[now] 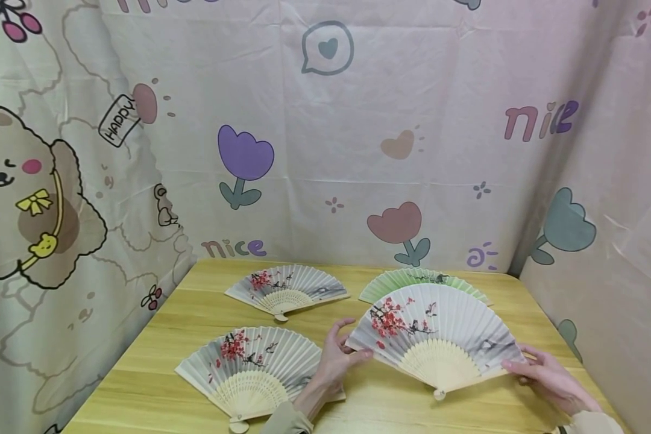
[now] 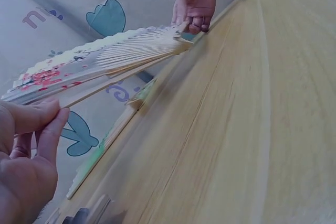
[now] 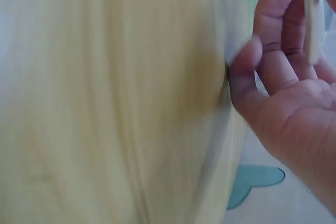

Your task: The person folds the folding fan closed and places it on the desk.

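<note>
A spread folding fan (image 1: 450,316), pale with red blossoms and a grey wash, is held up over the right part of the table by both hands. My left hand (image 1: 336,355) pinches its left outer rib between thumb and fingers, as the left wrist view also shows at the hand (image 2: 26,150). At the opposite edge, my right hand (image 1: 548,377) grips the right outer rib, thumb on the front. In the right wrist view, the fan's edge (image 3: 313,24) stands beside the curled fingers of that hand (image 3: 294,87).
Two similar open blossom fans lie on the wooden table (image 1: 157,361): one at the back left (image 1: 287,289), one at the front left (image 1: 249,367), partly behind my left arm. A green fan (image 1: 401,282) lies behind the held fan, partly hidden. Printed cloth (image 1: 325,150) encloses the table.
</note>
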A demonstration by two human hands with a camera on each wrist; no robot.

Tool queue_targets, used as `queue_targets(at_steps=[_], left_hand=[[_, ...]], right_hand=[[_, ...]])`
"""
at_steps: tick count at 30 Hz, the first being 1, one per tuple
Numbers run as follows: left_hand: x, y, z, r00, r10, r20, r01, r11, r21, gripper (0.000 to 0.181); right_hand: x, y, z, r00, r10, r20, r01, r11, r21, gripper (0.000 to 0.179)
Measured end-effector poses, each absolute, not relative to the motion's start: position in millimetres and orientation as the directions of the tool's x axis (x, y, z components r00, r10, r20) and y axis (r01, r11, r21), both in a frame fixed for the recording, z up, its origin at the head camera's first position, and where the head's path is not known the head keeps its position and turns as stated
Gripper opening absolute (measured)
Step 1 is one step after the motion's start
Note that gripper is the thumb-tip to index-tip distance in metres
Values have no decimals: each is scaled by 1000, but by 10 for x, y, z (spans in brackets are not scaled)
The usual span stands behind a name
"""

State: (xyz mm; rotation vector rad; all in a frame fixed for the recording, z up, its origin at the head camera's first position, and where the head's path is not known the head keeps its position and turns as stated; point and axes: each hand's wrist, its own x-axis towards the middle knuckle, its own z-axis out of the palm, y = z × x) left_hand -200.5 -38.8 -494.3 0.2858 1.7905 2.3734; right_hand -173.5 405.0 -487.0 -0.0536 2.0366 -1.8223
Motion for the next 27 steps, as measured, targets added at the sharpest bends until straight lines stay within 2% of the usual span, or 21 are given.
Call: queue_targets(at_steps=[3, 6, 9, 14, 20, 27], left_hand=[[-2013, -380, -4941, -973, 223, 62, -12, -319, 948, 80], [-2012, -373, -4931, -974, 215, 76, -8, -367, 930, 75], [-2008, -369, -4915, -975, 209, 82, -11, -410, 912, 72], [-2019, -366, -4897, -981, 175, 86, -4, -461, 887, 70], [-2027, -346, -4854, -987, 139, 83, 2, -503, 864, 67], [-2018, -316, -4812, -984, 121, 133, 41, -572, 819, 47]], right_hand=[[-1732, 4042, -4918, -913, -352, -207, 261, -112, -959, 30], [-1713, 4013, -4943, -918, -364, -156, 284, -332, -899, 33], [-1697, 3966, -4927, -928, -349, -132, 298, -480, -825, 37], [-1661, 3878, -4865, -934, -343, -97, 311, -652, -692, 38], [-1654, 3718, -4818, -938, -347, -8, 290, -770, -569, 43], [-1728, 3409, -4760, -960, -276, 42, 185, -741, -646, 40]])
